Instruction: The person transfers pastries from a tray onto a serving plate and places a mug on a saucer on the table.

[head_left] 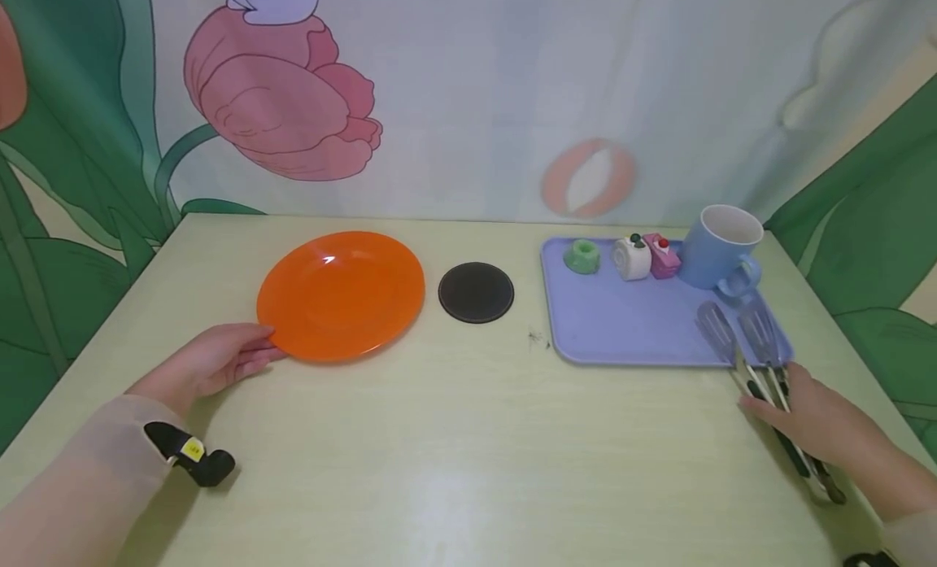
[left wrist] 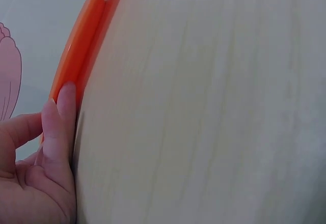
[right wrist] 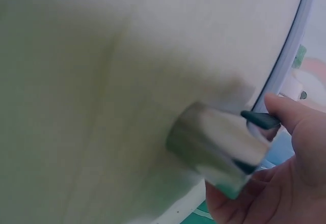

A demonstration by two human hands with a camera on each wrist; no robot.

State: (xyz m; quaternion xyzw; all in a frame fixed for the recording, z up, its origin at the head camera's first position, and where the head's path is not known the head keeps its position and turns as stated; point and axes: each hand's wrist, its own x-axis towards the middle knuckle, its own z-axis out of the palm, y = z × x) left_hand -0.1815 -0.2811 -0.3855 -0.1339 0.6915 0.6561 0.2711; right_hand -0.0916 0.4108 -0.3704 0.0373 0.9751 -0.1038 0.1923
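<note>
At the left of the table, my left hand (head_left: 220,359) grips the near-left rim of an orange plate (head_left: 340,298). In the left wrist view the fingers press against the edge of the plate (left wrist: 81,46). My right hand (head_left: 827,420) holds metal tongs (head_left: 761,335) by their dark grips. Their slotted heads, spread apart, lie over the near-right corner of a lavender tray (head_left: 629,323). The right wrist view shows the shiny handle end of the tongs (right wrist: 219,137) between thumb and fingers.
On the tray stand a blue mug (head_left: 710,254), a green ring-shaped piece (head_left: 582,258), a white cake roll (head_left: 631,258) and a pink cake slice (head_left: 662,256). A round black disc (head_left: 476,293) lies between plate and tray. A printed curtain (head_left: 468,103) hangs behind the table.
</note>
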